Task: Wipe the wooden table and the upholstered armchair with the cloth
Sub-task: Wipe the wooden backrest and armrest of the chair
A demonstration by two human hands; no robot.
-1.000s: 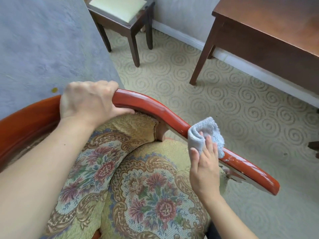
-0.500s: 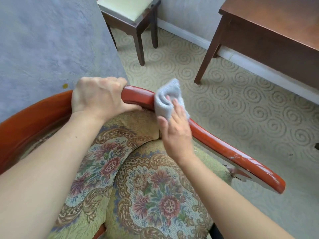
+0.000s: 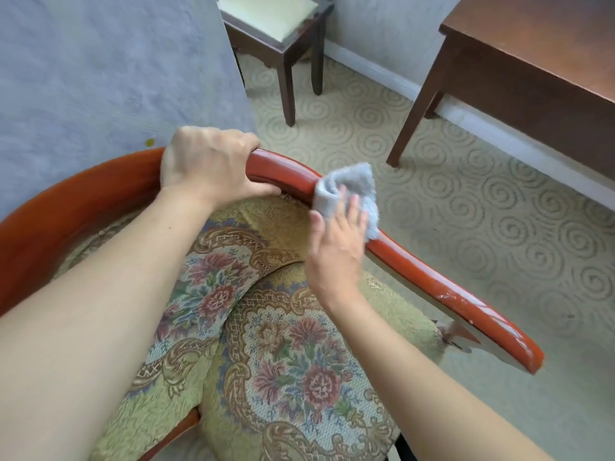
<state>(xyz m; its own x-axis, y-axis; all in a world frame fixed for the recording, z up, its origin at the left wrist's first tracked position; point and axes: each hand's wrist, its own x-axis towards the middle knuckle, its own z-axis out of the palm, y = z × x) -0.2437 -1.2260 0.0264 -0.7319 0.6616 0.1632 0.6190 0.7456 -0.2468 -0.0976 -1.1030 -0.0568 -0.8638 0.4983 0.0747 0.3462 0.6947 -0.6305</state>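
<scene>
Left hand (image 3: pixel 208 164) grips the red wooden top rail (image 3: pixel 432 277) of the armchair (image 3: pixel 293 361), fingers curled over its far side. Just right of it, right hand (image 3: pixel 336 247) presses the grey cloth (image 3: pixel 346 191) onto the same rail — fingers fairly straight, cloth bunched under and beyond the fingertips, draped over the rail. Floral seat cushion sits near, below both arms. Wooden surface (image 3: pixel 539 54) far right, well apart — small stool (image 3: pixel 276 24) far centre on the swirl-patterned carpet (image 3: pixel 466 211).
</scene>
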